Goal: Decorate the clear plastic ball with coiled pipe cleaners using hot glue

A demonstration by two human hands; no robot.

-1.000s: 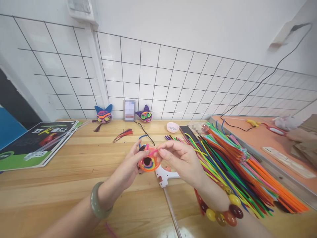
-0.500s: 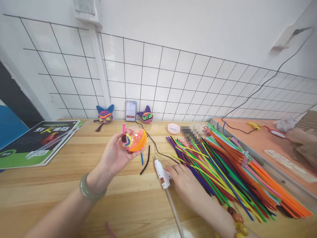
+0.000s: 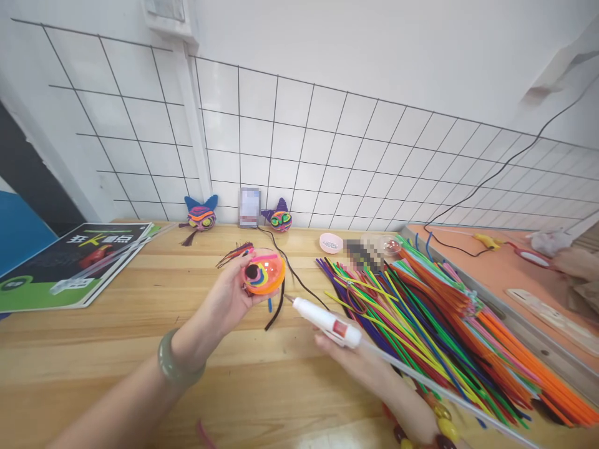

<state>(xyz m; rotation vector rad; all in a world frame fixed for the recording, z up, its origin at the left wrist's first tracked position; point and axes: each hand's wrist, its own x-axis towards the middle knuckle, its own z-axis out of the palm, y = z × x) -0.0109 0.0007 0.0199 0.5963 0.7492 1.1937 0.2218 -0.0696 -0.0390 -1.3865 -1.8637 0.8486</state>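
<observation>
My left hand (image 3: 233, 292) is wrapped round a clear plastic ball (image 3: 276, 267) partly covered with orange pipe cleaner. A black, yellow and blue coiled eye shape and a pink strip show on its near side. My right hand (image 3: 344, 349) grips a white glue gun (image 3: 322, 318), its fingers partly hidden under the gun. The nozzle points left, just below and right of the ball, apart from it. A long clear glue stick (image 3: 435, 383) trails from the gun's back. Below the ball lie a black pipe cleaner (image 3: 274, 315) and a short blue piece (image 3: 270, 305).
Bundles of coloured pipe cleaners (image 3: 412, 324) spread over the right side. Two finished cat-like ornaments (image 3: 201, 214) and a phone (image 3: 249, 207) stand by the wall grid. A pink dish (image 3: 331, 243) sits behind the bundles. A magazine (image 3: 88, 262) lies left. Another person's hand (image 3: 568, 262) is far right.
My right hand has lifted the glue gun from the table and turned its nozzle left towards the ball. The ball has turned in my left hand and moved slightly right and down.
</observation>
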